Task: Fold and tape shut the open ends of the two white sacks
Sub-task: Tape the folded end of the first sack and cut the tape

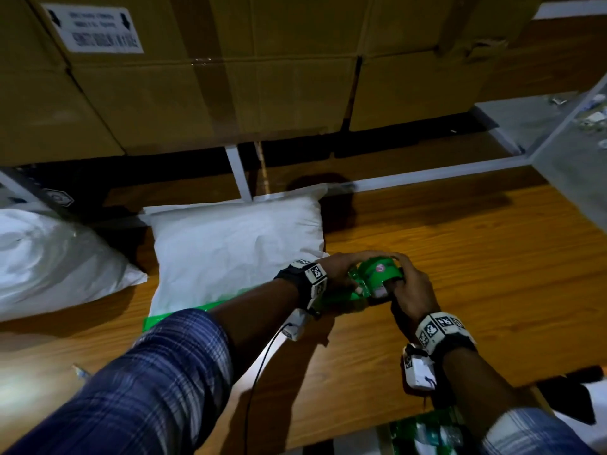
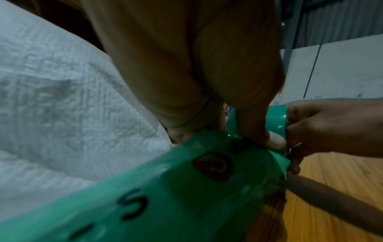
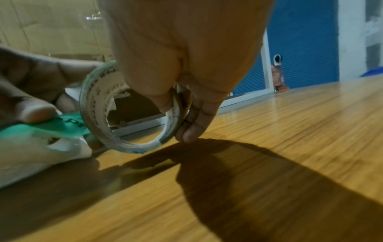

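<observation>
A white sack (image 1: 236, 244) lies on the wooden table (image 1: 476, 257), a strip of green tape (image 1: 184, 315) running along its near, folded end. A second white sack (image 1: 56, 261) lies at the far left. At the first sack's near right corner my left hand (image 1: 341, 277) pinches the green tape (image 2: 207, 172) where it leaves the roll. My right hand (image 1: 407, 287) grips the green tape roll (image 1: 377, 274), fingers through its white core (image 3: 132, 114). The sack's corner (image 3: 37, 157) shows under the tape (image 3: 68, 124).
Large cardboard boxes (image 1: 230, 77) are stacked behind the table on a white frame (image 1: 239, 172). More green tape material (image 1: 427, 431) lies at the near edge by my right arm. A grey panel (image 1: 571, 152) stands at the right.
</observation>
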### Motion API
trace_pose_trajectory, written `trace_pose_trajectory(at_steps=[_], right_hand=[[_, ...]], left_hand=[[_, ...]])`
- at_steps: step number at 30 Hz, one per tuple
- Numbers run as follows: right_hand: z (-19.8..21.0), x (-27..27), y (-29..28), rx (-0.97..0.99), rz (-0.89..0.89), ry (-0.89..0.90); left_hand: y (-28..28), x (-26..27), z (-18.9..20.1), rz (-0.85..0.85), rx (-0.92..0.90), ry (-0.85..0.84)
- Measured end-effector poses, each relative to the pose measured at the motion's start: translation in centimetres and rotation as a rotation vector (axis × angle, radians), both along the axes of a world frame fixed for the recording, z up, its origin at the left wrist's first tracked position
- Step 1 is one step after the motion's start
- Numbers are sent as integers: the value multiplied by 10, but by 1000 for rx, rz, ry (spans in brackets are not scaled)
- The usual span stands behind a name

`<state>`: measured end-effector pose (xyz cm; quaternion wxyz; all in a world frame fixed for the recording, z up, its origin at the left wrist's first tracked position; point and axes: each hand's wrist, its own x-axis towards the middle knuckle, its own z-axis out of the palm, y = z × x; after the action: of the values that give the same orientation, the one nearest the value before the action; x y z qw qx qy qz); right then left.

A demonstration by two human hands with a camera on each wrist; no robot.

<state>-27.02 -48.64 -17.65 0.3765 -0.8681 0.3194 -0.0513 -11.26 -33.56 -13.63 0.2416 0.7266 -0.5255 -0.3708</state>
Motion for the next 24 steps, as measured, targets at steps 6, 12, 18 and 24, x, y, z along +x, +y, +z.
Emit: trace_pose_trajectory(at_steps=[6, 12, 18, 24], right_hand=[[1, -2, 10, 3, -50, -94], [7, -9, 21, 70, -136, -194], [22, -12, 50, 268, -372, -350], [15, -26, 129, 435, -659, -495]], left_hand=[[3, 3, 0, -2, 86, 136], [9, -9, 20, 88, -11, 430], [22, -21, 37, 242, -159, 530], [21, -28, 39, 224, -273, 456]])
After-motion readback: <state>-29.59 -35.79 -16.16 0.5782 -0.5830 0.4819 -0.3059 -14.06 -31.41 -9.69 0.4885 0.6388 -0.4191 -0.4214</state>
